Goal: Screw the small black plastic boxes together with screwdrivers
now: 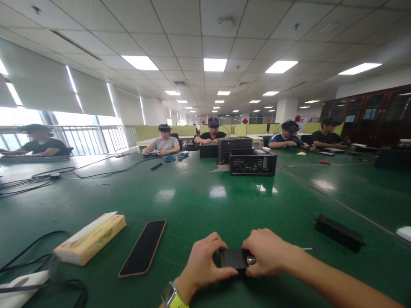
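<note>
Both my hands meet low in the middle of the view on a small flat black device (233,258) that rests on the green table (224,205). My left hand (205,261), with a watch on its wrist, curls its fingers round the device's left end. My right hand (266,252) closes over the right end, where a small metal and orange part shows under its fingers. What that part belongs to is hidden by the hand.
A dark phone (143,247) and a tissue box (90,238) lie to the left, with black cables (38,273) beyond. A black strip-shaped part (339,232) lies to the right. Open black computer cases (252,161) stand mid-table. Several people sit working at the far side.
</note>
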### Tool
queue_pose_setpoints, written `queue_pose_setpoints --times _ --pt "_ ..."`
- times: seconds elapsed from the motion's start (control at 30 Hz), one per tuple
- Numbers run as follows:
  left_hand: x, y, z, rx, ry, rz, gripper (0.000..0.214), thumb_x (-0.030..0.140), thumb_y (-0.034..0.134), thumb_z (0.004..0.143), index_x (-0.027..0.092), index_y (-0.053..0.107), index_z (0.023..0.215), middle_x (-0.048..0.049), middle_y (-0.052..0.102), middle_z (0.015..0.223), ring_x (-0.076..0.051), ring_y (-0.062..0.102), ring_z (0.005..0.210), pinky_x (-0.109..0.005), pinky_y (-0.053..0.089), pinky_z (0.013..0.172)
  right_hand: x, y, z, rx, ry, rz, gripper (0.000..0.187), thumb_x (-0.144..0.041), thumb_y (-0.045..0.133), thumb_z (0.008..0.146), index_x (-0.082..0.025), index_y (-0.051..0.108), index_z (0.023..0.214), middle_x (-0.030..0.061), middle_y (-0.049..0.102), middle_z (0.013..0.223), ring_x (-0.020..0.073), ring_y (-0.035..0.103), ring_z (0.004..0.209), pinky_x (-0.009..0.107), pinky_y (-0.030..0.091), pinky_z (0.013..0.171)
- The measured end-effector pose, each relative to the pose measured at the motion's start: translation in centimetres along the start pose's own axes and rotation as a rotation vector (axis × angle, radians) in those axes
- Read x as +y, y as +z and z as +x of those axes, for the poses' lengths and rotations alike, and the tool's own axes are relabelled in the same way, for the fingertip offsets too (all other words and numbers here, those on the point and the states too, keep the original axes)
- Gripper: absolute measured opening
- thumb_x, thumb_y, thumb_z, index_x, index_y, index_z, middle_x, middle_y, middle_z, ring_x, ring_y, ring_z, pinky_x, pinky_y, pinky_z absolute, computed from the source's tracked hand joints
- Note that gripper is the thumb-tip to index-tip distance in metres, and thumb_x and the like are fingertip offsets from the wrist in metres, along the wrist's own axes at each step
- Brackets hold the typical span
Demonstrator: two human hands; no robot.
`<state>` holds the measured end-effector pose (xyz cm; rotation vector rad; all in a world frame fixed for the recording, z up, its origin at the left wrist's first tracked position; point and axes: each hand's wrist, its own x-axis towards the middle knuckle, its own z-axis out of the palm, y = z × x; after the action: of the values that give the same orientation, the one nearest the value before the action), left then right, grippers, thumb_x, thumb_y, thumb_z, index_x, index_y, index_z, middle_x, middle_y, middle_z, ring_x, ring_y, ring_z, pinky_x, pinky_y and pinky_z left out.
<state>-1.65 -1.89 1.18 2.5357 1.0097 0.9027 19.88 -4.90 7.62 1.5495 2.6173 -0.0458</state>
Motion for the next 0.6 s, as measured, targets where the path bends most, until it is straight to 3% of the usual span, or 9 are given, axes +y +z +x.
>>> queue_pose_setpoints --times 0.1,0.23,0.33,0.43,0.6 --pt "-0.1 -0.2 -0.1 0.009 0.007 -0.028 0.05 0.057 0.084 0.062 0.018 0.072 0.091 -0.0036 0.063 0.084 -0.02 0.06 0.074 -0.026 0.043 0.063 -0.3 -0.5 -0.1 -0.033 0.014 -0.049 0.038 -0.047 0.063 0.066 -0.016 0.079 0.08 0.016 0.075 0.074 0.0324 0.072 0.07 0.035 0.048 0.06" --pt "-0.2 -0.5 -0.1 0.047 -0.017 -0.01 0.038 0.047 0.073 0.079 0.019 0.07 0.104 -0.0048 0.064 0.089 -0.019 0.06 0.075 -0.026 0.045 0.065 1.8 -0.7 0.4 -0.048 0.148 -0.041 0.038 -0.043 0.067 0.061 -0.013 0.078 0.081 0.0175 0.075 0.081 0.0336 0.072 0.077 0.036 0.049 0.065" --pt "-0.4 -0.5 -0.1 0.041 -0.037 0.02 0.03 0.041 0.068 0.084 0.018 0.07 0.104 -0.005 0.063 0.087 -0.019 0.06 0.072 -0.027 0.046 0.065 6.7 -0.5 1.3 -0.037 0.317 0.01 0.034 -0.04 0.07 0.059 -0.014 0.078 0.081 0.016 0.075 0.084 0.0334 0.071 0.081 0.036 0.049 0.067" --pt "-0.5 -0.2 -0.1 0.028 -0.036 0.028 0.027 0.039 0.068 0.086 0.019 0.07 0.104 -0.0048 0.064 0.087 -0.019 0.06 0.074 -0.027 0.046 0.066 13.4 -0.2 1.8 -0.015 0.516 0.044 0.031 -0.036 0.072 0.061 -0.014 0.076 0.083 0.0165 0.074 0.089 0.0331 0.071 0.083 0.036 0.049 0.065" --pt "-0.5 0.0 -0.1 0.016 -0.049 0.039 0.026 0.036 0.067 0.086 0.019 0.07 0.105 -0.0043 0.063 0.084 -0.018 0.059 0.071 -0.027 0.045 0.065 22.9 0.7 0.5 0.145 0.85 0.13 0.027 -0.035 0.076 0.06 -0.012 0.074 0.073 0.0223 0.072 0.088 0.0365 0.071 0.082 0.039 0.049 0.063"
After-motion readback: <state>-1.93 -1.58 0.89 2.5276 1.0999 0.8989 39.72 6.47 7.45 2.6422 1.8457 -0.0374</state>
